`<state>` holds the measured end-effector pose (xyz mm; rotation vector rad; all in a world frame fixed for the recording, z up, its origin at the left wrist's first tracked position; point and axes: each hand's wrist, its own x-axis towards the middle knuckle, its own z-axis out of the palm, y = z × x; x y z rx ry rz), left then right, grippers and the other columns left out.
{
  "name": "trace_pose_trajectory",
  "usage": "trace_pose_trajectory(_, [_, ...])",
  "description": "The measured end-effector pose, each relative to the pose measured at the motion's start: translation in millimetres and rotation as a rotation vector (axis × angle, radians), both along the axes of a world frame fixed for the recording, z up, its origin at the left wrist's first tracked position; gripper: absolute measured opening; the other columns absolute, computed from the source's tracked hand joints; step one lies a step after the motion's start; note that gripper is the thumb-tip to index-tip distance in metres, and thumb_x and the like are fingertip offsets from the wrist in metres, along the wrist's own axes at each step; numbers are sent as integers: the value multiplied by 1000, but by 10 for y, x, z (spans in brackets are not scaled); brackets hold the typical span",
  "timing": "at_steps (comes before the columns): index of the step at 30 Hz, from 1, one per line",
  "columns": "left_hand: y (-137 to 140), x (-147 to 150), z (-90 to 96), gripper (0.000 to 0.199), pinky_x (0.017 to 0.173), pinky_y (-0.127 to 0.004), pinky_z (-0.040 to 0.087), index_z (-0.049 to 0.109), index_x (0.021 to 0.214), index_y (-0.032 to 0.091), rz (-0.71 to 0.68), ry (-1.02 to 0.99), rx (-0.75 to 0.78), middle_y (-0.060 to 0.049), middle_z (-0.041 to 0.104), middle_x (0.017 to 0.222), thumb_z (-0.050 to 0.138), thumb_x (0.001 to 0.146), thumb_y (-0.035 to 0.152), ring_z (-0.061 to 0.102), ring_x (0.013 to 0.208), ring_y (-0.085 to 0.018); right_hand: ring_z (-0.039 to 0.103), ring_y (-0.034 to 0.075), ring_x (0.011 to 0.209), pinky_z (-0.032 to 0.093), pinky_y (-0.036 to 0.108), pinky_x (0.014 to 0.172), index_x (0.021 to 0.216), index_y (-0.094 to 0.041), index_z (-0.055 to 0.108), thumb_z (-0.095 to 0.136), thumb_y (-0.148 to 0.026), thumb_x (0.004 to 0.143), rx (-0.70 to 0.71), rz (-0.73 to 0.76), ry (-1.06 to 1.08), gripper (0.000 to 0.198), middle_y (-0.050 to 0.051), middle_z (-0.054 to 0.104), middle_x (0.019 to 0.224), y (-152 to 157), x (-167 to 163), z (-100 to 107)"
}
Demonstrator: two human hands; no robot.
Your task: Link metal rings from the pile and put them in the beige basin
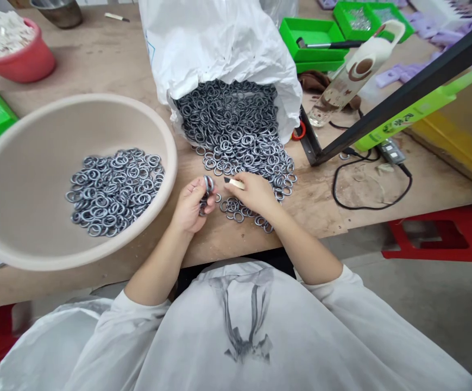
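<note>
1. The left hand (192, 205) pinches a few grey rings (208, 184) between thumb and fingers, with more tucked against the lower fingers; the exact count cannot be told.
2. The right hand (257, 191) is closed around a short cream tool (236, 184), its dark tip showing past the fingers.
3. The tool's long axis runs roughly crosswise, tip toward the left hand. The pinched rings lie just left of that tip, near it but apart, with nothing between them at that height.
4. The pile (256, 155) spills from the white sack (215, 46) beyond both hands; the right hand is nearer, and stray rings lie below it on the table (321, 217).
5. The basin (27, 163) stands just left of the left hand, holding a heap (115, 193); its raised rim stands between the two.
6. Farther right, a black bar (353, 122) slants above the table, clear of both hands.
</note>
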<state>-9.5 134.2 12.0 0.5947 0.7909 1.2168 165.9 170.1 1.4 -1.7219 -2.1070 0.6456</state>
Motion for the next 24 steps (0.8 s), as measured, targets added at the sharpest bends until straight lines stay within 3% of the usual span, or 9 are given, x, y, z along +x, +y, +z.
trace_pose_trajectory(5, [56, -16, -8, 22, 38, -11, 27, 68, 99, 21, 77, -128, -51, 4, 55, 68, 70, 77, 16, 41, 47, -3, 67, 27, 96, 45, 33, 73, 110, -22, 72, 63, -47, 89, 44, 179, -257, 34, 9, 70, 114, -72, -307, 22])
trace_pose_trajectory(8, [88, -22, 9, 15, 35, -13, 24, 64, 89, 20, 117, -162, -187, 4, 52, 64, 55, 81, 12, 40, 44, -5, 68, 27, 95, 45, 33, 70, 102, -20, 73, 61, -42, 90, 59, 218, -300, 28, 10, 69, 113, -92, -387, 24])
trace_pose_trajectory(11, [116, -47, 37, 14, 34, -14, 24, 59, 79, 17, 138, -175, -296, 2, 53, 63, 46, 85, 18, 42, 44, -6, 66, 26, 91, 44, 33, 70, 98, -20, 73, 64, -40, 88, 31, 155, -236, 25, 10, 71, 106, -50, -335, 12])
trace_pose_trajectory(13, [118, -47, 37, 17, 34, -14, 24, 56, 77, 17, 132, -161, -324, 1, 53, 64, 45, 88, 25, 43, 44, -6, 64, 23, 86, 42, 32, 70, 94, -20, 73, 65, -37, 86, 1, 64, -95, 20, 7, 72, 97, -7, -250, 8])
trace_pose_trajectory(15, [99, -13, 11, 19, 34, -13, 22, 53, 75, 17, 112, -102, -327, 2, 53, 64, 52, 88, 31, 43, 43, -5, 60, 19, 77, 41, 30, 69, 89, -19, 71, 67, -36, 84, -37, -32, 176, 19, 4, 70, 85, 18, -166, 15])
trace_pose_trajectory(19, [0, 130, -91, 38, 34, -13, 19, 52, 76, 17, 31, 128, -182, 6, 49, 61, 75, 77, 47, 39, 42, -3, 50, 12, 63, 39, 27, 63, 81, -17, 65, 71, -43, 79, -97, -120, 763, 26, -2, 60, 70, -65, -130, 54])
trace_pose_trajectory(24, [-87, 221, -166, 50, 36, -15, 20, 52, 76, 19, -20, 180, 23, 7, 43, 58, 79, 69, 60, 33, 42, -3, 56, 13, 68, 46, 28, 68, 85, -20, 61, 73, -52, 74, -166, -91, 989, 36, -2, 62, 75, -295, -257, 88])
